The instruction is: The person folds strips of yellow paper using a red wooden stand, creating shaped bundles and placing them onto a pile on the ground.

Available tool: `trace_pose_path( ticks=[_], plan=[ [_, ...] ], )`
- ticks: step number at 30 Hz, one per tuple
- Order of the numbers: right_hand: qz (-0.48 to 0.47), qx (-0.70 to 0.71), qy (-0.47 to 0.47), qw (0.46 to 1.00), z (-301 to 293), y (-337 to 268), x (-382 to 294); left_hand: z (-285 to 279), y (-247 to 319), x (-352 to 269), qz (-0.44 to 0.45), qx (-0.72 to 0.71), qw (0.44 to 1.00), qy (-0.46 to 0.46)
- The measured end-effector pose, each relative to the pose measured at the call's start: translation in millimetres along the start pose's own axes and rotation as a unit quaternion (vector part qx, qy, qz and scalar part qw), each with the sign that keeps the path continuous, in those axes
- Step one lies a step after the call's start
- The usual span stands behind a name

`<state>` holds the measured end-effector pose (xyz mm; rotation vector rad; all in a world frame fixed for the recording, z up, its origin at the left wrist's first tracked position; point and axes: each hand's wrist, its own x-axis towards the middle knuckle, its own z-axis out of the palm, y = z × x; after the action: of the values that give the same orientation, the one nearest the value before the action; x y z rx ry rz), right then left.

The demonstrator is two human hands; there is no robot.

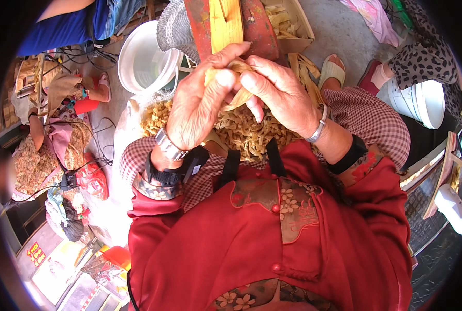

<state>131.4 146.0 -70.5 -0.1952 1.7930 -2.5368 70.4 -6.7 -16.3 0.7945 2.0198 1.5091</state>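
Observation:
A pale yellow-brown dried strip (240, 97), folded over, is pinched between both my hands. My left hand (204, 97) holds its left side between thumb and fingers, while my right hand (283, 93) grips it from the right, the thumb tips close together. Below the hands lies a heap of short, dried, knotted-looking pieces (254, 134). Just beyond my fingers is a yellow wooden board (227, 31) on a worn red wooden bench (260, 31). What exactly the strip is made of, I cannot tell.
A white plastic bucket (147, 58) stands at the left of the bench. On its right, a cardboard box (297, 42) holds more dried strips, with long strips (306, 74) beside it. A second white bucket (429, 103) is farther right. Other people sit at both sides; cables (103, 136) lie on the floor.

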Motion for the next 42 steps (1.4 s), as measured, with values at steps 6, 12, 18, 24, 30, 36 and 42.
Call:
trace_pose_path(
  ticks=[6,12,18,24,30,36,42],
  plan=[
    [-0.004,-0.052,0.062,0.997,1,-3,-1,-3,-12,3,-0.036,-0.146,0.989,0.005],
    [0.021,-0.058,0.068,0.996,-6,-12,-5,1,-5,1,-0.103,-0.345,0.931,-0.066],
    [0.006,-0.049,0.137,0.989,-32,-9,-5,-15,-16,6,-0.071,-0.409,0.908,-0.061],
    [-0.015,-0.138,0.108,0.984,-36,-7,-4,-25,-21,7,-0.025,-0.438,0.898,-0.03],
    [0.151,-0.11,-0.058,0.981,-12,-18,1,-16,-20,9,-0.023,-0.314,0.949,-0.005],
    [0.047,-0.21,-0.094,0.972,-18,-36,-1,-26,-17,9,0.009,-0.444,0.895,0.024],
    [-0.018,-0.251,-0.05,0.967,-20,-26,-2,-26,-9,18,-0.006,-0.414,0.909,0.04]
  ],
)
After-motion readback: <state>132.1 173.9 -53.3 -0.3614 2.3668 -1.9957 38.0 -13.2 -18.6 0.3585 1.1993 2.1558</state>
